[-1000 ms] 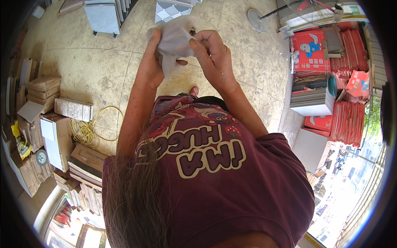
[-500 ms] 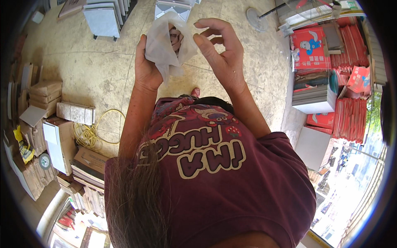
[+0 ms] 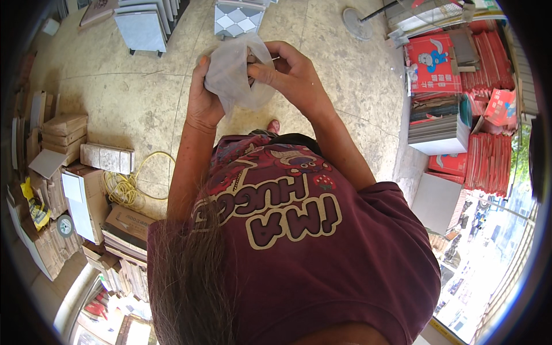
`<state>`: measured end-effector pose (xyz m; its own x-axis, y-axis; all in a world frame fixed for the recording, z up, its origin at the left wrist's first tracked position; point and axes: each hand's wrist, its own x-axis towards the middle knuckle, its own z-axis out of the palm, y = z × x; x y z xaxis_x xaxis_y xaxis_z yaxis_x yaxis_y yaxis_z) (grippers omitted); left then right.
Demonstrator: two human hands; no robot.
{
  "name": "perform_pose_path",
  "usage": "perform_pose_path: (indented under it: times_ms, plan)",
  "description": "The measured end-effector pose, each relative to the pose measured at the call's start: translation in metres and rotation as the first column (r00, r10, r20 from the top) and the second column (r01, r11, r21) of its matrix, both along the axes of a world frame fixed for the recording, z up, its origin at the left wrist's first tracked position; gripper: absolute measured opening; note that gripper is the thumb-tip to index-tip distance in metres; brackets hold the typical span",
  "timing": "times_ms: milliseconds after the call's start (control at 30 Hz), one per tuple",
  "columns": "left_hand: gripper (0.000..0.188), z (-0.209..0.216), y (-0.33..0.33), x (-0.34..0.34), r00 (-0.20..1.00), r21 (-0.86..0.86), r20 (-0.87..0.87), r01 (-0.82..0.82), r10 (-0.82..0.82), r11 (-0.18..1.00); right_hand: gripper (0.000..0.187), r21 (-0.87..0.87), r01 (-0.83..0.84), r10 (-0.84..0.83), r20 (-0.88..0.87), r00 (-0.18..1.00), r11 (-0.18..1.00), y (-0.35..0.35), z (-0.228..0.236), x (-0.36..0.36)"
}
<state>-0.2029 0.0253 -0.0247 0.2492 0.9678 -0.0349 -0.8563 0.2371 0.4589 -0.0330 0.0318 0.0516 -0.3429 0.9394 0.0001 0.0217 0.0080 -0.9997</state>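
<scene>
A translucent white plastic bag [image 3: 230,77] hangs in front of me at chest height with its mouth open. My left hand [image 3: 205,98] holds it from the left side, thumb up along the outside. My right hand [image 3: 292,75] is at the mouth from the right, its thumb bent into the opening. The tips of its other fingers are hidden by the bag, so what they pinch cannot be seen. Only a little of the brownish contents shows past the thumb.
Tile panels stand on racks [image 3: 141,29] ahead. Stacked cartons [image 3: 63,135] and a coiled yellow hose [image 3: 123,190] lie to the left. On the right are red boxes [image 3: 432,63] and a pole with a round base [image 3: 357,24]. Concrete floor [image 3: 138,103] lies below.
My right hand has moved left to the bag, and its thumb has gone into the mouth. The bag has shifted slightly down and right, still held in my left hand.
</scene>
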Motion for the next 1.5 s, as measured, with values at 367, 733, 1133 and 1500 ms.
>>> perform_pose_path:
  times_ms: [367,733,1133,1500]
  plan:
    - [0.084,0.009,0.003,-0.006,0.948,0.161,-0.274,-0.122,0.163,0.979,0.037,0.004,0.092,-0.092,0.086,0.992,0.996,0.006,-0.014,0.003]
    - [0.078,0.016,0.005,-0.015,0.940,0.259,-0.219,-0.202,0.261,0.945,0.028,0.040,0.138,-0.143,0.244,0.959,0.990,0.013,-0.036,0.006]
    - [0.024,0.003,0.011,-0.022,0.801,0.023,-0.292,-0.541,0.523,0.841,0.025,0.227,0.288,-0.323,0.136,0.937,0.930,0.015,-0.040,0.004]
    - [0.022,-0.010,0.016,-0.039,0.778,-0.065,-0.303,-0.593,0.550,0.802,0.022,0.311,0.284,-0.331,0.112,0.937,0.907,0.019,-0.045,0.012]
